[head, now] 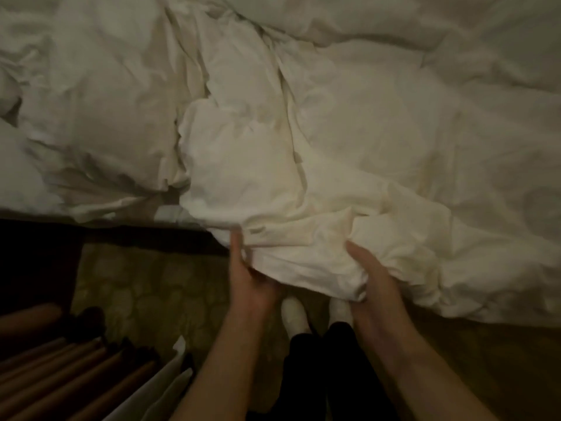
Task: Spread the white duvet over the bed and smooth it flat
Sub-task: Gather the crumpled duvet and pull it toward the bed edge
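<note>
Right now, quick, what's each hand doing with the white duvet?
Left hand: grips the near edge of the rumpled white cotton duvet, thumb on top.
Right hand: grips a bunched fold of the same edge.

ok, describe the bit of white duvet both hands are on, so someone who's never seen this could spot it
Start at the near edge of the bed, where the crumpled white fabric duvet spills over towards the patterned floor. The part meant is the bunched fold hanging off that edge above the white-socked feet. Unlike the rumpled cloth around it, the left hand and right hand grip it.
</note>
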### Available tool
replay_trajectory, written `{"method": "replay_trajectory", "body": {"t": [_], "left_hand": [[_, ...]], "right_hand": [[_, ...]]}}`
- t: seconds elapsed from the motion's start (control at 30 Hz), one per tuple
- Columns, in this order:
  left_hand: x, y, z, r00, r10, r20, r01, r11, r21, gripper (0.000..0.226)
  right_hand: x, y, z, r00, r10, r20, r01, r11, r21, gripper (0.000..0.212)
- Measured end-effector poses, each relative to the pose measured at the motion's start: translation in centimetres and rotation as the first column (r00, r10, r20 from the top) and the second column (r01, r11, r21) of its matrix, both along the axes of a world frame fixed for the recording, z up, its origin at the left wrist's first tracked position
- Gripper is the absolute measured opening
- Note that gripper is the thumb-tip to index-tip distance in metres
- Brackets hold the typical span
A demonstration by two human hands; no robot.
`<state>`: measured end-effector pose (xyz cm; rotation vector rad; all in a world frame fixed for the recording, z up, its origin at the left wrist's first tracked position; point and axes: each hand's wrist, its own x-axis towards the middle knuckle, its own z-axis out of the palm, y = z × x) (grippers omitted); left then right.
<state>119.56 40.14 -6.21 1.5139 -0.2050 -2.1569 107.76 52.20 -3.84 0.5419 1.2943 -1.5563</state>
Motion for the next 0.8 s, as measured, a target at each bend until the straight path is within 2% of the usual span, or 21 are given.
{"method": "replay_trajectory", "body": {"t": [0.03, 0.07, 0.17, 0.2, 0.23, 0.27, 0.33, 0.37, 0.4, 0.43, 0.5, 0.57, 0.6, 0.67, 0.73, 0.8], "left_hand": [[0.4, -2.2, 0.1, 0.995, 0.073, -0.064, -0.072, 0.997, 0.016, 0.071], [0.1, -4.5, 1.1, 0.994, 0.106, -0.032, -0.106, 0.994, -0.026, 0.070], [-0.5, -8.9, 2.7, 0.990, -0.105, 0.094, 0.116, 0.986, -0.120, 0.047], [-0.7, -9.1, 3.1, 0.975, -0.162, 0.153, 0.182, 0.975, -0.126, 0.041], [-0.3, -9.2, 2.8, 0.961, -0.146, 0.236, 0.185, 0.971, -0.149, 0.040], [0.6, -8.7, 2.5, 0.948, -0.100, 0.303, 0.155, 0.975, -0.161, 0.045], [3.9, -5.9, 1.0, 0.886, 0.027, 0.462, 0.040, 0.990, -0.135, 0.053], [5.7, -4.0, 0.1, 0.841, 0.053, 0.539, -0.009, 0.996, -0.083, 0.054], [7.1, -2.6, -0.1, 0.811, 0.058, 0.582, -0.048, 0.998, -0.032, 0.055], [8.0, -1.8, -0.6, 0.790, 0.073, 0.609, -0.093, 0.996, 0.000, 0.059], [9.3, -2.8, -2.0, 0.820, 0.018, 0.572, -0.092, 0.991, 0.099, 0.068], [9.7, -5.1, -2.6, 0.943, 0.012, 0.333, -0.082, 0.977, 0.197, 0.068], [9.4, -5.6, -1.9, 0.978, 0.036, 0.206, -0.085, 0.968, 0.235, 0.058], [8.7, -6.5, -0.3, 0.994, -0.008, 0.107, -0.019, 0.968, 0.251, 0.038], [8.8, -7.5, 0.9, 0.992, -0.104, 0.066, 0.092, 0.984, 0.155, 0.044], [10.4, -9.5, 0.9, 0.996, -0.090, 0.014, 0.090, 0.994, 0.058, 0.059]], "right_hand": [[-0.5, 0.5, 0.4, 1.000, -0.011, -0.018, 0.011, 1.000, -0.029, 0.065], [-0.9, 0.9, 0.4, 0.999, -0.022, -0.034, 0.020, 0.997, -0.069, 0.065], [-2.0, 1.3, 0.8, 0.995, -0.020, -0.096, 0.008, 0.992, -0.124, 0.069], [-2.3, 1.1, 0.4, 0.995, -0.020, -0.099, 0.012, 0.996, -0.085, 0.074], [-2.3, 0.9, -0.1, 0.995, -0.027, -0.098, 0.027, 1.000, -0.004, 0.077], [-2.2, 0.6, -0.5, 0.994, -0.004, -0.105, 0.015, 0.994, 0.109, 0.070], [-1.4, -0.2, -1.5, 0.993, 0.075, -0.087, -0.054, 0.974, 0.222, 0.043], [-0.7, -0.5, -2.2, 0.994, 0.106, -0.026, -0.097, 0.965, 0.243, 0.042], [0.4, -0.8, -2.6, 0.994, 0.090, 0.070, -0.104, 0.964, 0.244, 0.050], [1.5, -1.1, -3.0, 0.986, 0.017, 0.164, -0.050, 0.979, 0.198, 0.057], [4.3, -2.0, -3.3, 0.918, -0.172, 0.357, 0.145, 0.984, 0.103, 0.062], [8.0, -3.4, -3.0, 0.876, -0.227, 0.426, 0.246, 0.969, 0.010, 0.074], [9.9, -4.5, -2.7, 0.892, -0.178, 0.416, 0.217, 0.975, -0.048, 0.069], [13.4, -7.6, -1.9, 0.908, -0.123, 0.400, 0.170, 0.982, -0.085, 0.051], [15.7, -12.2, -0.5, 0.927, -0.090, 0.364, 0.141, 0.983, -0.115, 0.046], [16.5, -15.7, 0.0, 0.971, -0.111, 0.211, 0.132, 0.987, -0.088, 0.043]]}}
